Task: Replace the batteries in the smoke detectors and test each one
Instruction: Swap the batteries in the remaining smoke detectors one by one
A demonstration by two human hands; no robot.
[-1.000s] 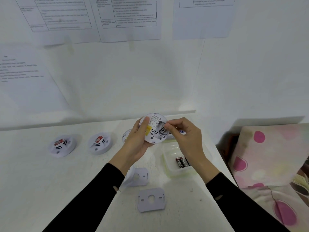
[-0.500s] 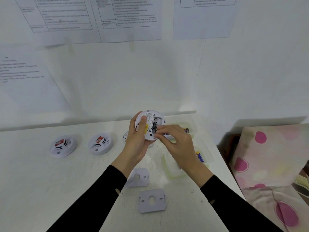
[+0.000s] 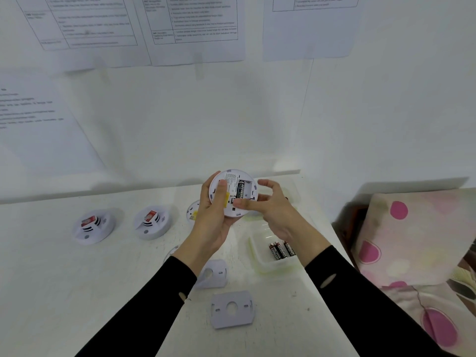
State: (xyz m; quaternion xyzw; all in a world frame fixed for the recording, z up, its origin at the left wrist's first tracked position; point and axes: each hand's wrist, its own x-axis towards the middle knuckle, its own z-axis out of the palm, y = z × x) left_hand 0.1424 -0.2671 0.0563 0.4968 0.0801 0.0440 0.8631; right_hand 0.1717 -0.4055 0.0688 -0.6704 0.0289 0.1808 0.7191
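While 2 flat grey mounting plates (image 3: 232,309) lie nearest, the ribbed clear plastic tub (image 3: 257,251) holds 3 AA batteries (image 3: 282,250) just below the loosely open right hand (image 3: 273,210). At centre frame, the left hand (image 3: 215,222) clasps the round white smoke detector (image 3: 231,193), 1 battery (image 3: 241,190) seated upright.

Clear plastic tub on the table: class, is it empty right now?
No. The tub holds several black batteries lying side by side, just beneath the right hand.
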